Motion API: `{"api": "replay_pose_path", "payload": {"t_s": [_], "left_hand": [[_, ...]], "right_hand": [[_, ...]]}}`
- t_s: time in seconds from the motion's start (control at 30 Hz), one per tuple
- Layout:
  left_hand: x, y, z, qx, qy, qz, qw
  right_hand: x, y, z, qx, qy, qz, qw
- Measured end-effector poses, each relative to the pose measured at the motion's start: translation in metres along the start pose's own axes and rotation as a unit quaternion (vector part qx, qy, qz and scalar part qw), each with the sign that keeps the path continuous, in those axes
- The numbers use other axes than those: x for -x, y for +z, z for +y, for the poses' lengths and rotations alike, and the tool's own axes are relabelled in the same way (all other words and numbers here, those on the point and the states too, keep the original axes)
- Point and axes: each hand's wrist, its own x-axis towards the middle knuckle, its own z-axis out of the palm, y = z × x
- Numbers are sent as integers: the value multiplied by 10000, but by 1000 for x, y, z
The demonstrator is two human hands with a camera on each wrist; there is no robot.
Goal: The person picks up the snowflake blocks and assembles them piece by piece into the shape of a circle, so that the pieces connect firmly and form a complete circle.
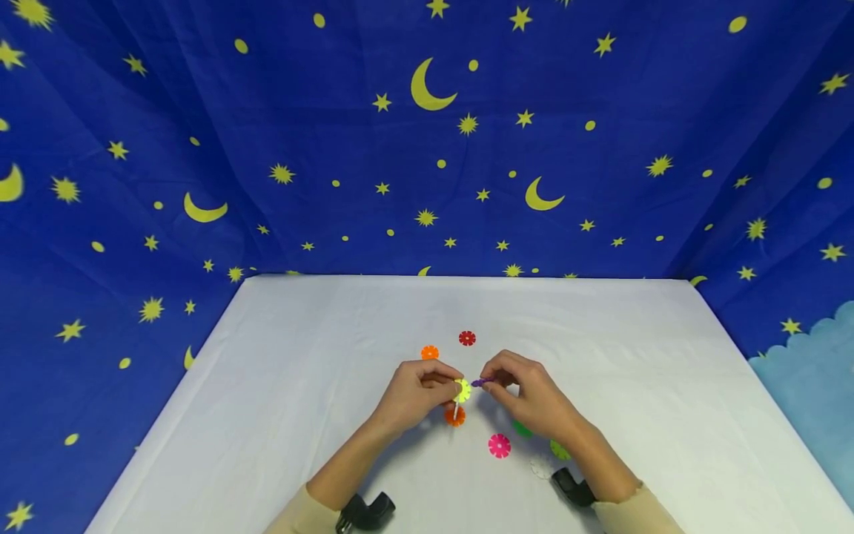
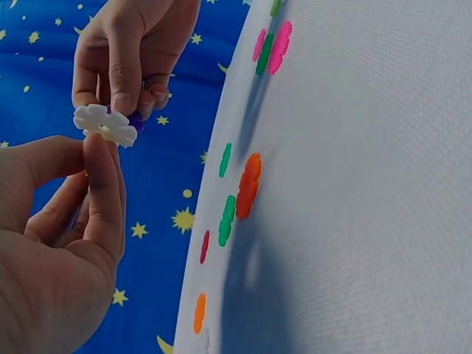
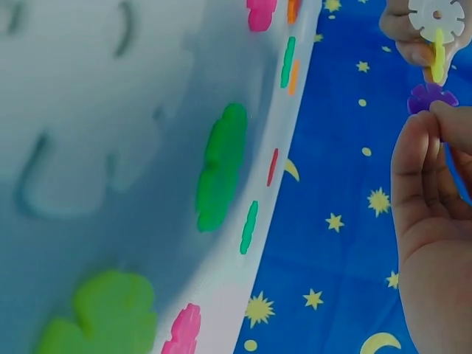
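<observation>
In front of me, my left hand [image 1: 420, 389] pinches a yellow notched disc [image 1: 463, 391] by its edge. A white notched disc [image 3: 438, 15] is slotted crosswise into this yellow disc [image 3: 439, 55]. Facing it, my right hand [image 1: 527, 386] pinches a purple notched disc [image 3: 430, 99] between thumb and fingers. A small gap separates the purple disc [image 1: 479, 383] from the yellow one in the head view. From the left wrist, the white disc [image 2: 105, 125] overlaps the purple disc [image 2: 137, 122] and hides most of it.
Loose notched discs lie on the white table [image 1: 320, 334]: red [image 1: 467, 338] and orange [image 1: 430, 352] beyond my hands, another orange disc [image 1: 455, 417] below the left hand. Pink [image 1: 499, 446], green [image 1: 523, 429], lime [image 1: 560, 450] and whitish [image 1: 541, 468] discs lie nearer the right forearm.
</observation>
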Motion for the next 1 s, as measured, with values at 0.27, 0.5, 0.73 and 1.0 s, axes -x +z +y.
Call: {"api": "replay_pose_path", "payload": {"t_s": [0.27,0.5,0.73,1.0], "left_hand": [[0,2,-1,-79,8,-28,10000],[0,3,-5,-335,107,39,9994],[2,4,-1,-593,171,-31,9981],[3,5,1,-662,267,-110,9974]], "right_hand": [[-1,0,-4,-29,-131,-82,9999],[1,2,-3,9,-375,-44,9993],[1,1,-1,79,-510,-114,9986],[1,3,-2,98,-724,-109,9973]]}}
